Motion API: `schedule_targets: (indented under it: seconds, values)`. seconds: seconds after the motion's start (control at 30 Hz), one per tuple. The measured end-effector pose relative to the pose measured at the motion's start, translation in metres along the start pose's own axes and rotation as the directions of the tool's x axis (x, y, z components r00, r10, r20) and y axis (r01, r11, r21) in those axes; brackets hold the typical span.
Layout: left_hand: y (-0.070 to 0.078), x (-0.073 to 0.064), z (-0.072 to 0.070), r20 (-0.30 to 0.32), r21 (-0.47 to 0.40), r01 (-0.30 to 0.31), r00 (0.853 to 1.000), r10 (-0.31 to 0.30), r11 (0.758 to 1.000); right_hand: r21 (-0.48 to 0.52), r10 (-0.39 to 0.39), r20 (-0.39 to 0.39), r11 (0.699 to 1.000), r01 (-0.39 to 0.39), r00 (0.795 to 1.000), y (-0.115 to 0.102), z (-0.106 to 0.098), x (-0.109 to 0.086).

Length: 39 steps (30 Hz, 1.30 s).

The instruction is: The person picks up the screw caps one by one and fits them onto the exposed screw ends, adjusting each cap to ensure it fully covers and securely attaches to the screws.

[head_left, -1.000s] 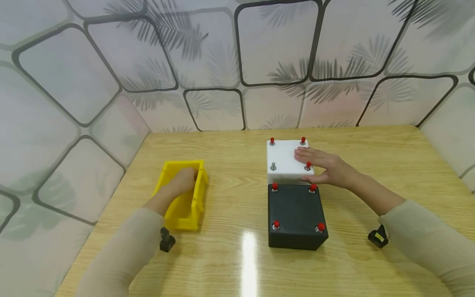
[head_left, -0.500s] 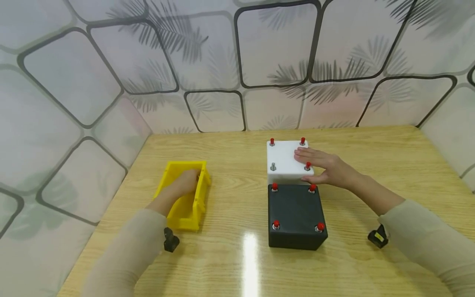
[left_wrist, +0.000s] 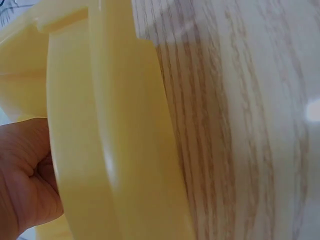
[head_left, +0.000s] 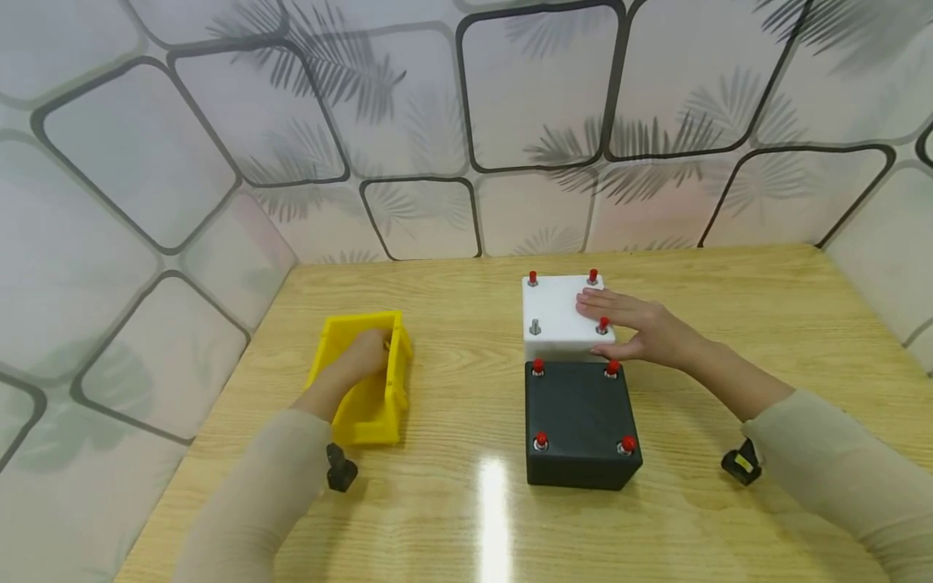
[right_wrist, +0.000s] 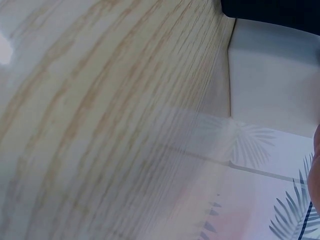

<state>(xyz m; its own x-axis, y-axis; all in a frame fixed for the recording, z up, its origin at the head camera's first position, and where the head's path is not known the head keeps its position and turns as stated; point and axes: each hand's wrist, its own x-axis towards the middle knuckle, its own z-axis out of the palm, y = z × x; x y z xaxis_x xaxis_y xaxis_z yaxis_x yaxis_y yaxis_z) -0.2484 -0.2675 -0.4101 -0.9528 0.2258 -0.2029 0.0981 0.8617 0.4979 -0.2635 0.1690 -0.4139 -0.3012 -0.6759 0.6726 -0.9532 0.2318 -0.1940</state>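
Observation:
My left hand [head_left: 364, 356] reaches down into a yellow plastic bin [head_left: 370, 431], against its right wall. Its fingers are hidden there, and I cannot tell whether they hold anything. In the left wrist view the bin's wall [left_wrist: 130, 125] covers the fingers of the left hand [left_wrist: 25, 180]. My right hand [head_left: 652, 330] rests on a white box [head_left: 554, 304] with fingers straight across its top and thumb at its near side. Red caps [head_left: 602, 324] cover three of the box's corner bolts; the near-left bolt [head_left: 535, 327] is bare metal.
A black box [head_left: 581, 405] with red-capped bolts at its corners stands just in front of the white box. All this is on a wood-grain table [head_left: 452, 364], with patterned fabric [head_left: 415, 219] rising behind and at the sides.
The yellow bin has turned slightly, its near end swinging right. My left forearm has shifted a little to the right, the hand staying in the bin. The right hand stays on the white box.

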Motion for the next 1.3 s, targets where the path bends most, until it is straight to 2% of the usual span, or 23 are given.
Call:
schedule_targets:
  seconds: [0.1,0.23,0.47,0.57,0.73,0.9,1.03,1.3]
  values:
    - [-0.002,-0.001,-0.001,0.017,-0.054,0.017,1.0,-0.016,0.998,0.001,-0.003,0.0,1.0,0.003,1.0,0.0,0.0,0.001]
    - [-0.005,-0.003,-0.004,0.072,-0.132,0.064,0.996,-0.055,0.989,0.006,-0.005,-0.002,1.0,0.005,1.0,0.0,0.0,0.001]
    - [-0.01,-0.005,-0.007,0.18,-0.228,0.154,0.977,-0.114,0.961,0.01,0.002,0.001,1.0,-0.002,1.0,0.0,0.0,0.0]
    - [-0.013,-0.005,-0.008,0.174,-0.2,0.147,0.978,-0.112,0.969,0.014,0.003,0.005,1.0,-0.003,1.0,0.0,0.0,0.0]
    - [-0.02,-0.006,-0.008,0.104,-0.116,0.113,0.989,-0.101,0.987,0.018,0.001,0.004,1.0,-0.001,1.0,0.0,0.0,0.0]
    - [-0.023,-0.007,-0.006,0.074,-0.132,0.127,0.99,-0.118,0.983,0.01,0.004,0.004,1.0,-0.004,1.0,0.0,-0.001,0.0]
    - [-0.022,-0.009,-0.006,0.082,-0.158,0.141,0.988,-0.129,0.977,0.01,0.003,0.0,1.0,-0.003,1.0,0.0,-0.001,0.0]
    - [-0.019,-0.012,-0.008,0.137,-0.235,0.161,0.982,-0.132,0.958,0.027,0.005,-0.014,1.0,-0.004,1.0,-0.001,0.001,0.0]
